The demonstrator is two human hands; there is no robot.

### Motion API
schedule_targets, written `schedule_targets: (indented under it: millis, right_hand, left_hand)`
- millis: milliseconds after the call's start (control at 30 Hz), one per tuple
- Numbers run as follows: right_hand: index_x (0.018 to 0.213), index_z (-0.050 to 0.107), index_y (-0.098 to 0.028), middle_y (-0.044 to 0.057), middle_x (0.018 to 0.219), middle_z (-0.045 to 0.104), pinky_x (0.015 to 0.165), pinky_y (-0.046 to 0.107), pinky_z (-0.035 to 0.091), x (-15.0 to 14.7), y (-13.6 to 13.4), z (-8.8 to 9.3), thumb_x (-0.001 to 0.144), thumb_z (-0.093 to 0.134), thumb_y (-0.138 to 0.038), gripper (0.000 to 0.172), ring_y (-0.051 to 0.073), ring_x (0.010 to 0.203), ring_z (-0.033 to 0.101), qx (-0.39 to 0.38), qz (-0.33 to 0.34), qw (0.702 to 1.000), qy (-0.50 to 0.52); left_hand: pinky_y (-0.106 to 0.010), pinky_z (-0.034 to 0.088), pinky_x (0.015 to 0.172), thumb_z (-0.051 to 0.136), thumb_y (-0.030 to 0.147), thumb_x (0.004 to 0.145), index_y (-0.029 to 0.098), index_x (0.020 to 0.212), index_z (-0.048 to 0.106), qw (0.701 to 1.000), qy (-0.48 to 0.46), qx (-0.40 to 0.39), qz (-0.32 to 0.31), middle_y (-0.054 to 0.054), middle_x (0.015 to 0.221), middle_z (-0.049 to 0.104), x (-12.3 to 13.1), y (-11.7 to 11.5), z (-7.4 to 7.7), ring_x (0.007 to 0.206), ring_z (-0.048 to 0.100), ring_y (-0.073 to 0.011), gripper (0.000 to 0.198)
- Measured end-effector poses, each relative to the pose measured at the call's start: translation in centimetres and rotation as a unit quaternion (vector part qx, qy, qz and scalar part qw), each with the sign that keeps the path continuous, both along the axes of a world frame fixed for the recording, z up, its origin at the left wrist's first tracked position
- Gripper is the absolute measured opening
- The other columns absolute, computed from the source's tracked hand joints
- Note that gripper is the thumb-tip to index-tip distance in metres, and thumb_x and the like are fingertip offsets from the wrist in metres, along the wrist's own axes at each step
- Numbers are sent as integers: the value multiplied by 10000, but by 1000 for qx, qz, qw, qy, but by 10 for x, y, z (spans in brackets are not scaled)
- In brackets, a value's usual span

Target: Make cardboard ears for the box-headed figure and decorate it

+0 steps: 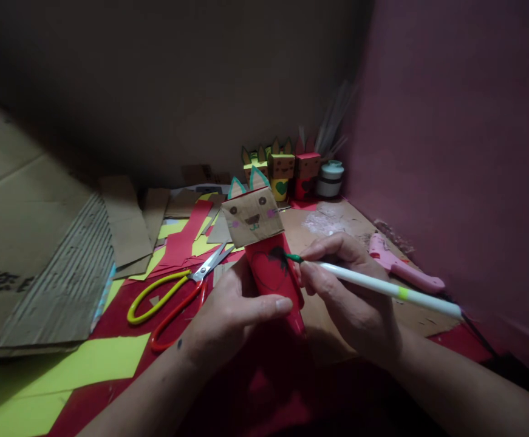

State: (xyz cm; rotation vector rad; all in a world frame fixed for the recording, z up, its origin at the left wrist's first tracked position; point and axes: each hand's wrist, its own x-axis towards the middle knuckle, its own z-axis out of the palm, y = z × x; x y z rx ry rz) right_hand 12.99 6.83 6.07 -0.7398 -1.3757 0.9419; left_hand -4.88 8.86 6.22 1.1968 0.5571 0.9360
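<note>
My left hand [241, 306] is wrapped round the red body of a paper animal figure [273, 267], its thumb lying across the front. The figure leans a little; its cardboard head has a drawn face and two green-edged ears. A heart outline, dark in its upper right part, shows on the body. In my right hand [346, 279] is a white marker pen [382, 285], and its green tip touches the heart. Scissors [200, 273] with one yellow and one red handle lie half spread just left of my left hand.
Finished-looking animal figures [282, 173] and a lidded jar [330, 179] stand at the back. A pink glue gun [403, 264] lies right, by the pink wall. Cardboard pieces [125, 221], red strips [189, 233] and yellow paper [91, 364] cover the left side.
</note>
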Motion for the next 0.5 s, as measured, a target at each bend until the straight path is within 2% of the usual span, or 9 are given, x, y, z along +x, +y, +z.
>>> schedule_targets:
  millis: [267, 433, 500]
  right_hand:
    - [969, 661, -282, -57, 646, 582, 493, 236, 396, -1, -1, -2, 973, 692, -236, 56, 110, 545, 504, -9, 43, 999, 16]
    - [928, 661, -270, -47, 667, 601, 489, 238, 401, 0, -2, -2, 959, 702, -213, 77, 115, 557, 520, -7, 43, 999, 5]
    - [936, 660, -269, -51, 645, 578, 480, 241, 395, 0, -2, -1, 965, 698, -236, 58, 117, 542, 505, -7, 38, 999, 11]
  left_hand:
    - [-354, 546, 905, 829, 173, 754, 177, 1080, 713, 999, -19, -16, 20, -76, 1069, 755, 3, -1, 3, 1011, 692, -256, 346]
    - [-395, 537, 962, 817, 155, 750, 180, 1140, 697, 999, -25, -20, 13, -87, 1128, 749, 3, -2, 2, 1061, 697, -287, 408]
    - [-407, 540, 963, 805, 163, 764, 171, 1120, 705, 1000, -19, -17, 11, -92, 1097, 754, 2, -2, 2, 1062, 702, -299, 370]
